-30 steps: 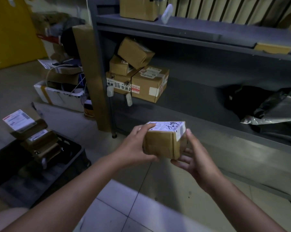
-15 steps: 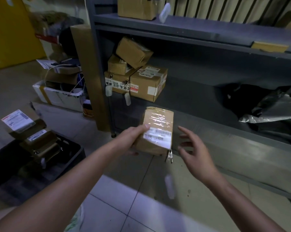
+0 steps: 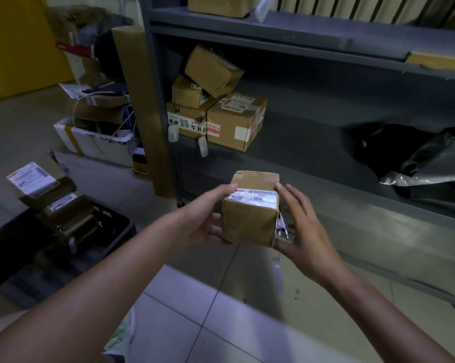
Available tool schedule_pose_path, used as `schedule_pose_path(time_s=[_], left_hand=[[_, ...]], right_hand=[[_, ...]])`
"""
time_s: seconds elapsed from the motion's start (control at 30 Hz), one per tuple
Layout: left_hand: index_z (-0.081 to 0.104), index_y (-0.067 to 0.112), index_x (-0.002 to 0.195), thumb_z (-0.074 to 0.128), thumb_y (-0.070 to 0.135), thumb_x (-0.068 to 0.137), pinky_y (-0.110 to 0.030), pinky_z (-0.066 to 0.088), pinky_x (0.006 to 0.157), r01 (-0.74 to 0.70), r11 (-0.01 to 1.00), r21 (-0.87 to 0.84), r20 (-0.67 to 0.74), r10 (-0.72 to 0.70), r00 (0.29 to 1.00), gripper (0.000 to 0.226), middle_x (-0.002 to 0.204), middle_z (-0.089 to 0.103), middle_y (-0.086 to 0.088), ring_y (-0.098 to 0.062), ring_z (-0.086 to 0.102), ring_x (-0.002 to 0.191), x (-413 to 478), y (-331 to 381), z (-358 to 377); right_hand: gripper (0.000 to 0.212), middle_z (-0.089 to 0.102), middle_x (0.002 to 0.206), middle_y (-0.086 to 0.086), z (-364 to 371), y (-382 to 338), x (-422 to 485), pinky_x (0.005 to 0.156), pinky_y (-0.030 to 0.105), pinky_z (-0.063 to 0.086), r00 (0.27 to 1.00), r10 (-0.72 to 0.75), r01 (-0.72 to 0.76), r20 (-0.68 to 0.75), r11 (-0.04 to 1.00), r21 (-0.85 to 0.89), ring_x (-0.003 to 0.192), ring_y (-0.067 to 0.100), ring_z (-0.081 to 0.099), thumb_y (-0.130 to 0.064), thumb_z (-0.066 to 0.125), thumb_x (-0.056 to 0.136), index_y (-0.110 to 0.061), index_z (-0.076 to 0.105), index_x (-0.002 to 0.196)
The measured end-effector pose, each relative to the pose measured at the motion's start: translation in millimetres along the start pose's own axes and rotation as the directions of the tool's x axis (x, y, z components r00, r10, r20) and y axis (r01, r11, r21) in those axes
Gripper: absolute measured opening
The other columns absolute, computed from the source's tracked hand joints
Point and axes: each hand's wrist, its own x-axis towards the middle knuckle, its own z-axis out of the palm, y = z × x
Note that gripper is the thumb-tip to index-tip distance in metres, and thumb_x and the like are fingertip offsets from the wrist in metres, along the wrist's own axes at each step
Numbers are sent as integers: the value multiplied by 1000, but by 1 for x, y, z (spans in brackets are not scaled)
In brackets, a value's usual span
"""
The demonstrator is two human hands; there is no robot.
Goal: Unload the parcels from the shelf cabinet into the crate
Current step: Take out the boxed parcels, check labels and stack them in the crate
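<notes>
A small brown cardboard parcel with a white label on top is held in mid-air in front of the grey shelf cabinet. My left hand grips its left side, thumb on top. My right hand cups its right side, where a metal clip with a hanging tag is attached. Several more brown parcels are stacked at the left end of the middle shelf. The black crate sits on the floor at the left and holds several labelled parcels.
A tall cardboard piece leans on the cabinet's left post. A white box of clutter stands behind it. Black and grey plastic bags lie on the shelf at the right. One box sits on the top shelf.
The parcel has been turned over between my hands. My right hand let go half a second ago and now holds the parcel's right side again.
</notes>
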Motion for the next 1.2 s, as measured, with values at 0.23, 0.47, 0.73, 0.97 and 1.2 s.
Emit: schedule_pose_path(time_s=[0.23, 0.47, 0.73, 0.97, 1.2], left_hand=[[55, 29, 132, 31, 73, 92, -52, 45, 100, 2, 999, 35, -14, -1, 1000, 64, 123, 63, -8, -32, 63, 111, -4, 2, -3], [65, 31, 123, 46, 74, 82, -38, 51, 90, -125, 990, 66, -13, 126, 992, 63, 120, 70, 0, -19, 67, 105, 0, -4, -1], [60, 27, 129, 75, 62, 67, -34, 59, 78, -204, 978, 39, -15, 204, 979, 73, 117, 72, -1, -21, 71, 104, 0, -8, -19], [57, 22, 125, 73, 58, 69, -38, 60, 75, -189, 981, -38, -186, 179, 966, 68, 115, 70, -2, -19, 70, 100, -22, 3, -43], [61, 16, 124, 66, 48, 88, -37, 58, 79, -222, 968, -115, -327, 174, 929, 49, 116, 72, -5, -20, 69, 108, -56, 11, -88]], right_hand=[[92, 45, 145, -15, 3, -5, 3, 98, 27, 48, 981, 176, -153, -85, 963, 223, 130, 2, 46, -37, 89, 69, -36, 38, 145], [10, 77, 100, 1, 3, -26, 13, 90, 51, 57, 934, 349, -310, 73, 693, 651, 96, 21, 74, -49, 65, 90, -41, 69, 94], [36, 77, 100, 3, 12, -40, 23, 80, 38, 58, 874, 460, -414, 155, 538, 735, 92, 20, 75, -47, 55, 96, -18, 71, 110], [24, 76, 102, 5, 27, -58, 43, 73, 36, 61, 869, 473, -397, 143, 498, 771, 92, 19, 74, -30, 63, 95, -16, 68, 114], [24, 77, 95, 1, 61, -104, 84, 58, 26, 57, 906, 384, -366, 179, 496, 788, 84, 15, 75, -27, 67, 93, -16, 68, 114]])
